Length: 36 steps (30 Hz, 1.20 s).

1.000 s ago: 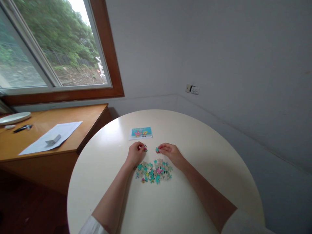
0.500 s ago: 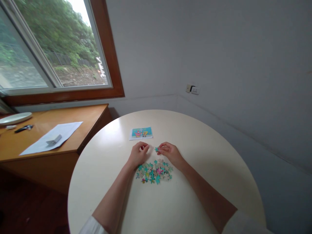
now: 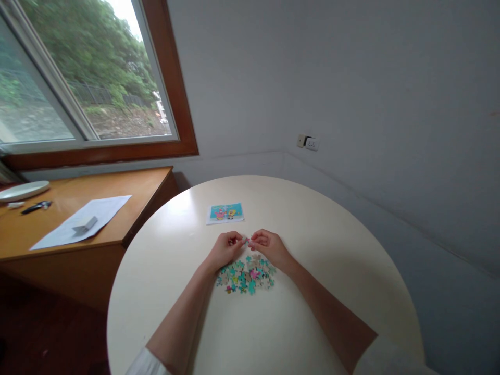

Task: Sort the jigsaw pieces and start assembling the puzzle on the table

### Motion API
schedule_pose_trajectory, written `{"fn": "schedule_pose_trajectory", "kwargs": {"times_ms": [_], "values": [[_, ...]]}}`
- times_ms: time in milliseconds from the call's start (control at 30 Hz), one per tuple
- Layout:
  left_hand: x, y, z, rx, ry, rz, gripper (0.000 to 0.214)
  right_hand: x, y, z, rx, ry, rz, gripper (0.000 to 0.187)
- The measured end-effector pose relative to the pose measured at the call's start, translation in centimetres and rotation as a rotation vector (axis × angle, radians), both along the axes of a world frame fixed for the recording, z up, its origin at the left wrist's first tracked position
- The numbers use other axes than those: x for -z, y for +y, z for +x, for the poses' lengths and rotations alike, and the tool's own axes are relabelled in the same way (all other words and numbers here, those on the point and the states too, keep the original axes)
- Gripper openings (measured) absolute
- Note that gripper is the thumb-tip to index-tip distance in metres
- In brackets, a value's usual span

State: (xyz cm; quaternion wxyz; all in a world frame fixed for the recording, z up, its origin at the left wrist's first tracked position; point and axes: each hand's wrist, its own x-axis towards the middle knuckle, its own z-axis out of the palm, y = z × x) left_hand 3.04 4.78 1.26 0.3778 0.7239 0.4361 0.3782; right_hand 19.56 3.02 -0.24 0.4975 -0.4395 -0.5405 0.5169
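A small puzzle piece [image 3: 247, 241], teal with some pink, sits between the fingertips of both hands above the table. My left hand [image 3: 227, 249] is closed, its thumb and fingertips at the piece's left side. From the right, my right hand [image 3: 269, 247] pinches the same piece; the fingers partly cover it. Just below the hands lies a loose heap of puzzle pieces [image 3: 252, 274] in teal, cream, pink and yellow, some turned face down. Beyond the hands a picture card [image 3: 226, 213] with a pink and a yellow cartoon figure lies flat.
The round white table [image 3: 332, 229] carries the pieces and the card. At the left stands a wooden desk [image 3: 144, 190] with a sheet of paper [image 3: 103, 208], a small white box [image 3: 85, 224], a black object [image 3: 36, 207] and a white plate [image 3: 25, 190]. A wall socket [image 3: 311, 144] is behind.
My right hand has brought the puzzle piece slightly left, and my left hand has come in to meet it. The gap between the hands has narrowed. The heap and card look unchanged.
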Motion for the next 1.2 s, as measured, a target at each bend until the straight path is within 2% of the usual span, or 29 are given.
{"fn": "schedule_pose_trajectory", "kwargs": {"times_ms": [100, 233, 300, 533, 800, 1000, 1200], "values": [[0.7, 0.7, -0.5, -0.171, -0.027, 0.016, 0.025, 0.2, -0.1, 0.1, 0.005, -0.114, 0.062, 0.024], [1.6, 1.6, -1.5, -0.345, 0.011, 0.087, 0.020, -0.2, -0.5, 0.3, -0.056, -0.438, 0.230, 0.003], [2.0, 1.9, -1.8, -0.392, 0.060, 0.098, 0.020, -0.4, -0.7, 0.4, -0.092, -0.540, 0.316, 0.004], [2.7, 2.3, -2.0, -0.408, 0.197, 0.135, 0.020, -0.6, -0.8, 0.7, -0.149, -0.610, 0.352, 0.012], [2.3, 2.1, -1.9, -0.408, 0.304, 0.111, 0.020, -1.3, -1.3, 0.9, -0.188, -0.626, 0.331, 0.014], [2.3, 2.1, -1.9, -0.418, 0.356, 0.115, 0.019, -1.2, -1.1, 1.1, -0.199, -0.635, 0.325, 0.012], [1.6, 1.8, -1.8, -0.418, 0.393, 0.092, 0.020, -1.2, -1.1, 1.2, -0.224, -0.628, 0.323, 0.016]]}}
